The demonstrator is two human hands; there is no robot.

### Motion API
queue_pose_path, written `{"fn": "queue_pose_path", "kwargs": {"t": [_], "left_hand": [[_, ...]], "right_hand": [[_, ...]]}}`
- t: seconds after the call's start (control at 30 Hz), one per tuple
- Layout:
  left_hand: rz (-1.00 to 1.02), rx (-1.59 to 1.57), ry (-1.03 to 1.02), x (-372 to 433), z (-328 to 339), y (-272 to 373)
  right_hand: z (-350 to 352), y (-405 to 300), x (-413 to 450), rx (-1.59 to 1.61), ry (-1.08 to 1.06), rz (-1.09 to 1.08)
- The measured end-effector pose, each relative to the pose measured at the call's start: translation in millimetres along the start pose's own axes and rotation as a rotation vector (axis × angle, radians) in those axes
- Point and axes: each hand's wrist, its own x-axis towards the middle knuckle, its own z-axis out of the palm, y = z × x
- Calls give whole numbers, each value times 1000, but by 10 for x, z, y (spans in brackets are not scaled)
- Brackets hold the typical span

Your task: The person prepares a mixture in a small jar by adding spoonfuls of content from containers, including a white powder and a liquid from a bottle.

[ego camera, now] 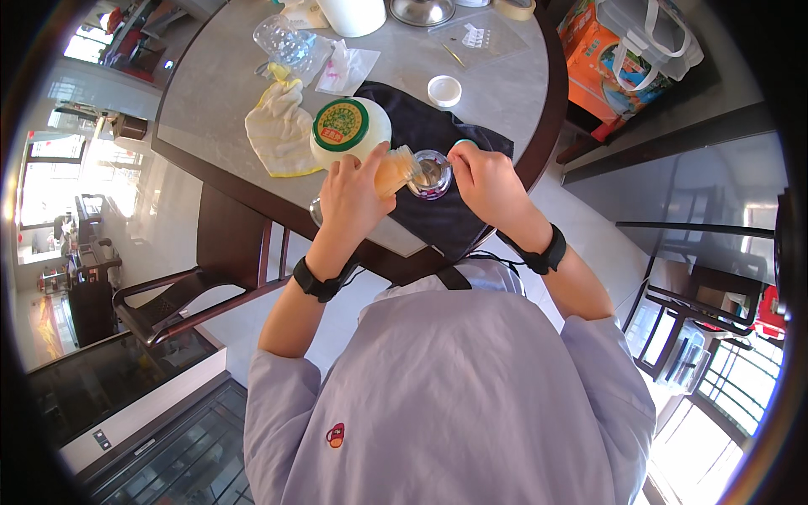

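My left hand [353, 196] grips a small jar with orange contents [392, 173], tilted so its mouth is at the rim of a clear glass container [433, 188]. With the fingers of my right hand [491, 180] I hold what looks like a metal spoon [432, 170], its bowl over or inside that container. A teal edge shows beside my right fingers; I cannot tell what it belongs to. The container stands on a dark cloth [416, 218]. A large pale jar with a green lid [341, 124] stands just beyond my left hand.
On the grey round table [208, 120] are a white cap [444, 91], a yellow-edged cloth [278, 129], a clear plastic bottle [284, 41], a used tissue [347, 66] and a clear plastic bag [483, 44]. A wooden chair [230, 240] stands left, an orange carton [593, 69] right.
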Motion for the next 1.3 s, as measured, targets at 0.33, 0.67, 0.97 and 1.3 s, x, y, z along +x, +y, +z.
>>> {"fn": "queue_pose_path", "kwargs": {"t": [0.33,0.67,0.97,1.3], "left_hand": [[-3,21,0,6,1,8],[-29,34,-48,-17,-28,22],[-203,16,-22,-95,-31,178],[-428,127,34,-257,-41,615]], "right_hand": [[-30,52,49,33,-46,-40],[-300,7,53,83,-71,-230],[-436,159,285,107,-148,-190],[-447,521,784,455,-454,38]]}}
